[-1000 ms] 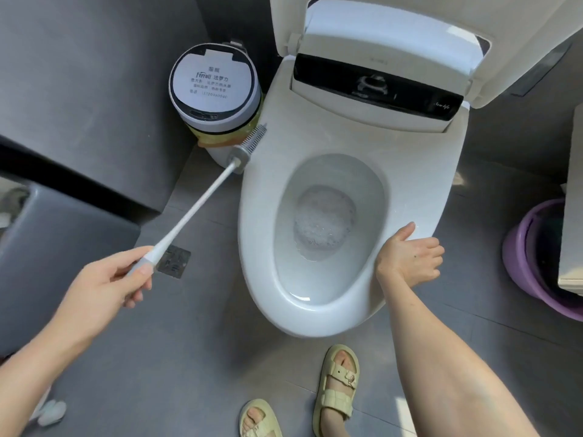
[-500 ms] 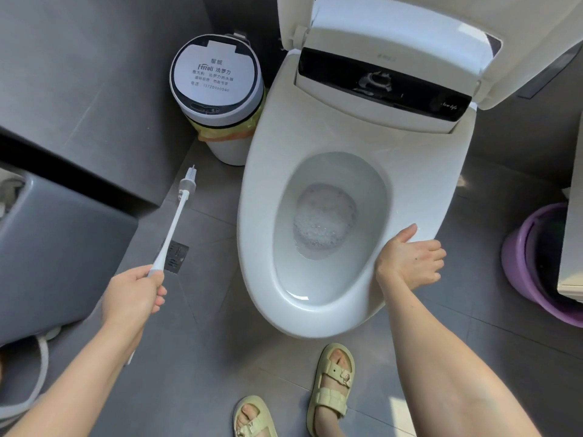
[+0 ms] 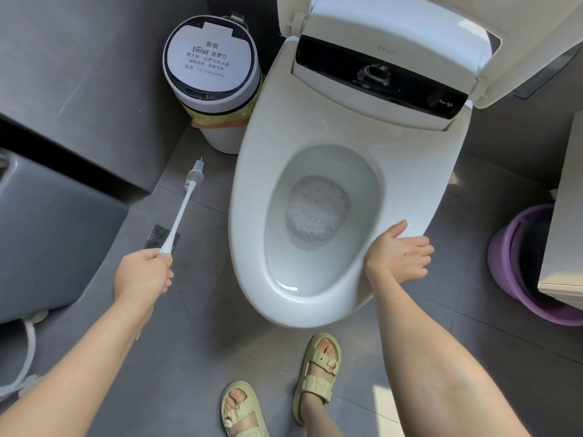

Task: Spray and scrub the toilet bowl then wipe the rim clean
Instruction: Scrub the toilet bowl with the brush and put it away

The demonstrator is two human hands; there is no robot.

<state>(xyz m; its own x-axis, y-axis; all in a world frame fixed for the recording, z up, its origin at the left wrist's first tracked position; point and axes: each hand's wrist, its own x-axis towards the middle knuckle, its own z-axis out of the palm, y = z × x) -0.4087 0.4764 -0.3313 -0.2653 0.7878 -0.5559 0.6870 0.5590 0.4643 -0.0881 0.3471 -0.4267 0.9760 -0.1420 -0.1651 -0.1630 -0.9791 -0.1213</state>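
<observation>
Tiles (image 3: 205, 335) of grey cover the floor, where a white toilet (image 3: 362, 102) with foamy water (image 3: 317, 212) in its bowl stands between a lidded bin (image 3: 211, 58) and a purple basin (image 3: 511, 263). The left hand (image 3: 142, 275) grips the brush (image 3: 179, 216), now lowered from the bin to beside the toilet; the right hand (image 3: 399, 252) still clasps the seat (image 3: 407, 184) by its edge

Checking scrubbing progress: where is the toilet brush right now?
Head view, left side: the toilet brush is outside the toilet bowl, gripped at its handle end by the left hand, bristle head over the floor near the trash bin.
</observation>
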